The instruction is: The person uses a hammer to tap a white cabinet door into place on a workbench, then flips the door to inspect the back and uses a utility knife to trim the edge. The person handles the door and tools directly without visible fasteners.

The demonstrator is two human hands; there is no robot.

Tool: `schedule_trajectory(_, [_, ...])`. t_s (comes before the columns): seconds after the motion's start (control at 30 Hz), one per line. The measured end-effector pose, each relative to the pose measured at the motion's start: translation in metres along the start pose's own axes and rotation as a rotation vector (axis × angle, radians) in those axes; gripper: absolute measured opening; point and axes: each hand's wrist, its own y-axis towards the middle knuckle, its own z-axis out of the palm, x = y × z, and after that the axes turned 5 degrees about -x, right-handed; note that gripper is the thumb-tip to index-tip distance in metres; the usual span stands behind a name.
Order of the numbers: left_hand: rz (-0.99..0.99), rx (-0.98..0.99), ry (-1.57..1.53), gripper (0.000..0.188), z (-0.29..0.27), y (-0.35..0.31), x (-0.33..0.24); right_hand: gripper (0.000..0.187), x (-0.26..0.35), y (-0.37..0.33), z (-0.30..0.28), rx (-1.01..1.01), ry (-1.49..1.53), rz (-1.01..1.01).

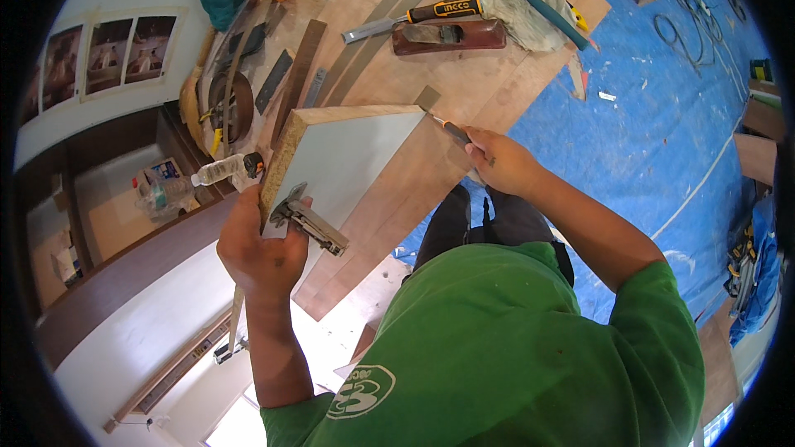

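Observation:
A cabinet door panel [364, 149] with a pale grey face and raw wood edges is tilted up over the workbench. My left hand [263, 244] is closed around its left end. A metal concealed hinge [319, 226] sticks out from the panel's face beside my left thumb. My right hand [501, 164] is wrapped round the orange and black handle of a screwdriver [455, 130]. The screwdriver's tip meets the panel's far right corner, but whether it touches a screw is too small to tell.
On the wooden boards [489, 87] beyond the panel lie a chisel [443, 8], a hand plane [414, 38], a white cloth [515, 23] and a hammer [542, 12]. A clear bottle [219, 170] is left of the panel. Blue sheeting [629, 141] covers the floor at right, with cords [696, 29] on it.

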Motion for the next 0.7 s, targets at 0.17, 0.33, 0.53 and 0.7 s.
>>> schedule_trajectory(0.17, [-0.029, 0.024, 0.022, 0.044, -0.001, 0.001, -0.002, 0.031, 0.005, -0.001, -0.003, 0.047, -0.013, 0.044])
schedule_trajectory(0.33, [-0.010, 0.025, 0.013, 0.044, 0.000, 0.002, -0.002, 0.042, -0.003, -0.005, 0.001, 0.016, -0.034, 0.002])
schedule_trajectory(0.53, [0.007, 0.013, 0.023, 0.044, 0.000, -0.001, 0.001, 0.042, 0.014, -0.007, -0.015, 0.125, -0.017, 0.111])
schedule_trajectory(0.7, [-0.002, 0.010, 0.004, 0.045, 0.001, 0.001, -0.001, 0.037, -0.001, -0.014, -0.007, 0.004, -0.004, 0.020])
